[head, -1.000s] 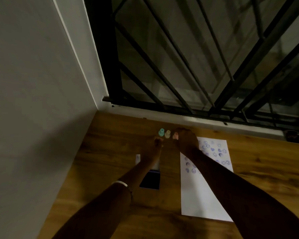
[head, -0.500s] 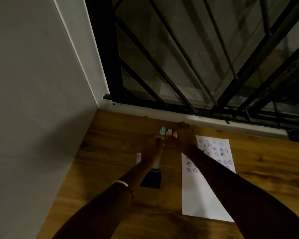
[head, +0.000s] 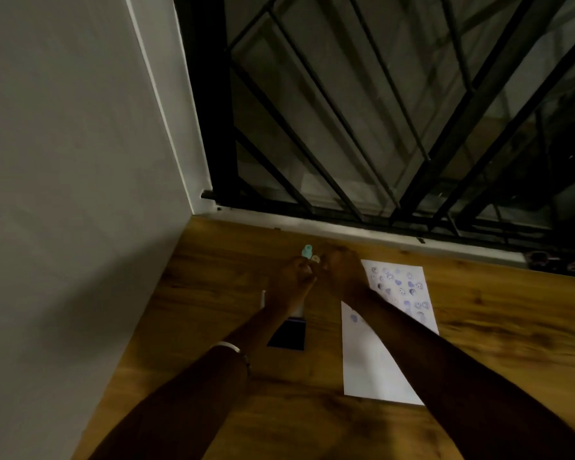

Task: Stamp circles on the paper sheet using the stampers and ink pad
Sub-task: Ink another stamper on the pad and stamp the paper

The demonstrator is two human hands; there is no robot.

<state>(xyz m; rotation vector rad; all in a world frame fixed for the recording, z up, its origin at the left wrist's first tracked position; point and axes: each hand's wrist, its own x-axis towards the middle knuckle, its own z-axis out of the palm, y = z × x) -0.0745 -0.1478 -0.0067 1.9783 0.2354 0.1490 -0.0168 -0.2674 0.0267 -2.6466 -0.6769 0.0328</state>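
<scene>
Presently catalogued, largest item first:

Wooden floor (head: 213,327): bears every item; runs up to a barred window frame (head: 346,127).

Paper sheet (head: 372,366): white, lying flat, long axis running away from the person toward the window. Purple prints crowd its far half; the near half is mostly bare. Judged light and limp, likely to skid unless pinned at an edge.

Ink pad (head: 286,336): dark, lying open just left of the sheet, part hidden by the left forearm. Probably a stiff, light case, best held by its sides.

Right hand (head: 342,277): curled over the far end of the stamper row; the dim view does not show whether it clasps a stamper.

Left hand (head: 291,282): fingers bunched near the row; whether they pinch anything cannot be told.

Teal stamper (head: 306,251): upright, axis vertical, print face down, just beyond the left hand. Judged small, hard, light plastic; grip the barrel.

Pale stamper (head: 315,259): between the hands, mostly hidden.
</scene>
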